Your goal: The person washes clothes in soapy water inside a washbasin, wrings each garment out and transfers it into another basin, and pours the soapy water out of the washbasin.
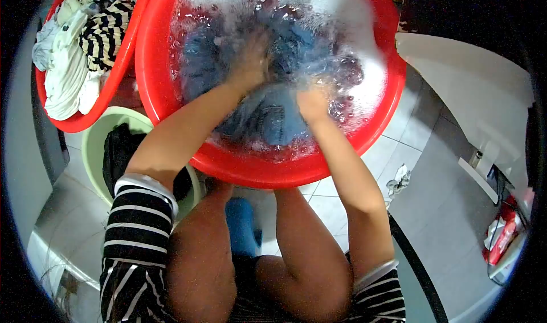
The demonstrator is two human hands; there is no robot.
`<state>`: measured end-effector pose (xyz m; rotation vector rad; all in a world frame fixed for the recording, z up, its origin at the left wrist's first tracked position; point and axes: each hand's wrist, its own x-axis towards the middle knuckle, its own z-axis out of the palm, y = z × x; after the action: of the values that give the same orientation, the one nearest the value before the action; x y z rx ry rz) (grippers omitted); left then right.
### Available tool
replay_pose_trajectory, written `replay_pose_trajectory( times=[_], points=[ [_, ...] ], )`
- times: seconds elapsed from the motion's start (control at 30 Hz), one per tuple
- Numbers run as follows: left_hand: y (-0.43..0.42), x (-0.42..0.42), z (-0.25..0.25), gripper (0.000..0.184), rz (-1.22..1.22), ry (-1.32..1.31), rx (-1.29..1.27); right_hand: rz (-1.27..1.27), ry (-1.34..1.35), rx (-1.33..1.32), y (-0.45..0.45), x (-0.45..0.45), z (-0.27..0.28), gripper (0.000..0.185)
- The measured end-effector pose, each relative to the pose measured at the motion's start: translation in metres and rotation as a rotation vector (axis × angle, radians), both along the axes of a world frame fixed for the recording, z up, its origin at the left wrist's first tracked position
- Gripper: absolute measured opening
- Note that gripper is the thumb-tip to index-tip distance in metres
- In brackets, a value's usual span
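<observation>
A large red basin [149, 55] holds foamy water and a soaked blue denim garment [279, 118], with a stitched pocket showing near the front. My left hand [250, 63] is at the middle of the denim, smeared by motion, its fingers partly lost in splashing water. To its right, my right hand [314, 99] is closed at the garment's right part, knuckles up, gripping the cloth. Water and bubbles hide its fingertips. White suds [367, 89] gather along the basin's right side.
Another red basin [119, 98] at upper left holds white and striped clothes [65, 61]. Below it, a pale green bucket [94, 152] contains dark cloth [119, 152]. A blue object [242, 226] is between my legs. A crumpled wrapper [399, 180] lies on the tiles at right.
</observation>
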<state>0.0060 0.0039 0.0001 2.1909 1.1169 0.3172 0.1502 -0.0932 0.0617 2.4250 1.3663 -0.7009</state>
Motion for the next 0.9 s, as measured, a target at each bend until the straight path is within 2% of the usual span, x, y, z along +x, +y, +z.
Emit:
replay_pose_trajectory(
  times=[0.1, 0.13, 0.17, 0.2, 0.23, 0.27, 0.37, 0.4, 0.43, 0.47, 0.5, 0.53, 0.57, 0.6, 0.63, 0.7, 0.8, 0.9],
  points=[
    [0.004, -0.008, -0.041, 0.045, -0.041, -0.316, -0.233, 0.237, -0.091, -0.032, -0.009, -0.012, -0.02, 0.052],
    [0.004, -0.011, -0.108, 0.05, -0.127, -0.142, -0.206, 0.245, -0.084, -0.073, -0.006, -0.011, -0.023, 0.051],
    [0.01, -0.008, -0.097, 0.055, -0.211, 0.031, -0.175, 0.252, -0.081, -0.112, -0.003, -0.009, -0.024, 0.05],
    [0.009, -0.01, -0.084, 0.053, -0.362, 0.467, 0.159, 0.262, -0.069, -0.152, 0.001, -0.007, -0.026, 0.049],
    [0.014, -0.007, -0.021, 0.052, -0.536, 0.863, 0.524, 0.269, -0.054, -0.191, 0.005, -0.006, -0.022, 0.047],
    [0.019, -0.012, 0.032, 0.05, -0.502, 0.572, 0.144, 0.28, -0.038, -0.225, 0.009, -0.005, -0.016, 0.046],
    [0.012, -0.021, 0.003, 0.048, -0.398, 0.319, -0.198, 0.211, 0.061, -0.244, 0.013, 0.001, 0.032, 0.043],
    [0.004, -0.029, 0.05, 0.05, -0.383, 0.386, -0.077, 0.111, 0.114, -0.189, 0.01, 0.005, 0.053, 0.041],
    [0.0, -0.033, 0.086, 0.051, -0.372, 0.449, 0.054, -0.099, 0.185, 0.118, -0.003, 0.011, 0.07, 0.034],
    [-0.002, -0.037, 0.099, 0.059, -0.352, 0.432, 0.085, -0.209, 0.375, 0.157, -0.007, 0.024, 0.084, 0.033],
    [-0.005, -0.04, 0.1, 0.061, -0.33, 0.475, 0.001, -0.498, 0.735, 0.278, -0.009, 0.029, 0.104, 0.033],
    [-0.006, -0.045, 0.1, 0.062, -0.305, 0.518, -0.083, -0.745, 0.828, 0.275, -0.012, 0.036, 0.122, 0.033],
    [-0.008, -0.051, 0.099, 0.064, -0.275, 0.562, -0.168, -0.869, 1.068, 0.529, -0.016, 0.035, 0.134, 0.033],
    [-0.015, -0.056, 0.09, 0.068, -0.269, 0.54, -0.033, -1.11, 1.172, 0.676, -0.011, 0.023, 0.161, 0.038],
    [-0.012, -0.055, 0.088, 0.065, -0.282, 0.566, -0.115, -1.128, 1.471, 0.731, -0.018, 0.03, 0.169, 0.042],
    [-0.004, -0.05, 0.084, 0.059, -0.315, 0.612, -0.278, -1.192, 1.608, 0.847, -0.035, 0.049, 0.174, 0.043],
    [0.005, -0.06, 0.107, 0.044, -0.34, 0.418, -0.383, -1.054, 1.716, 0.831, -0.052, 0.062, 0.172, 0.044],
    [0.012, -0.079, 0.114, 0.036, -0.283, -0.009, -0.173, -0.905, 1.139, 0.574, -0.036, 0.059, 0.167, 0.041]
  ],
)
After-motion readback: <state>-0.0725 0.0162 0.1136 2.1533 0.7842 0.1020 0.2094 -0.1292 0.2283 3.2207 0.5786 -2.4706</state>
